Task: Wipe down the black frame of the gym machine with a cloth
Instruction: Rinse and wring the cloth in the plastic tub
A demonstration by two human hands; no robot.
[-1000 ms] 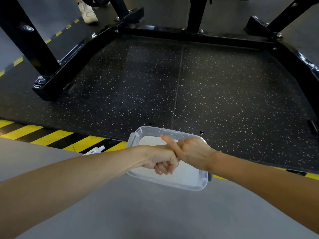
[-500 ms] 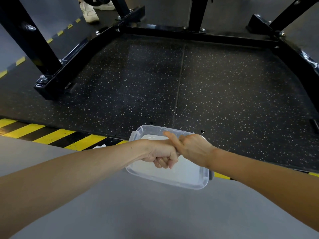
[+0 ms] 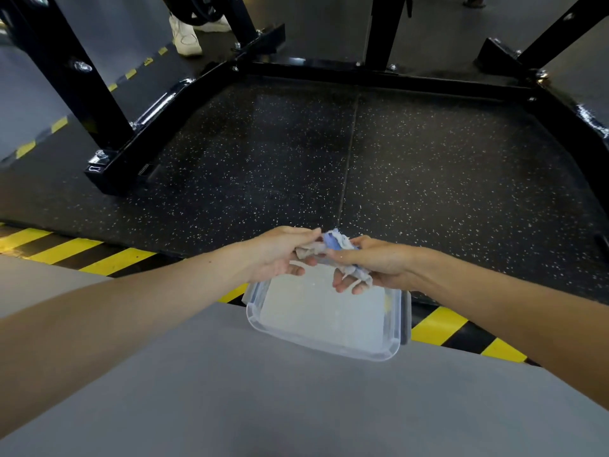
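1. Nearest the camera, a clear plastic tub (image 3: 313,341) is sitting on the grey floor, straddling the yellow-and-black floor tape (image 3: 108,258).
2. Directly above the tub's far edge, both hands are holding the cloth (image 3: 333,240), a bunched grey-white and blue rag stretching between them along the 9-to-3 line.
3. The left hand (image 3: 280,255) is pinching the cloth's left end between thumb and fingers; the right hand (image 3: 372,263) is gripping the other end, its fingers curling round it, with scraps hanging out between them.
4. Beyond the hands, the speckled rubber mat (image 3: 395,159) is filling the middle ground, well apart from the cloth.
5. The black frame is bordering that mat on three sides, and the cloth is not touching any of it.
   - The left base rail (image 3: 158,140) is lying at about 10 o'clock from the hands, its long axis running from 7 toward 1 o'clock.
   - The right rail (image 3: 576,127) is lying at about 2 o'clock.
   - The rear rail (image 3: 379,79) is crossing at 12 o'clock, running 9 to 3.
6. Judging from this, the left rail's near end looks the closest part, and the left hand is sitting nearer to it.
7. Farthest off, at 11 o'clock, someone's pale shoes (image 3: 184,34) are standing beyond the frame.
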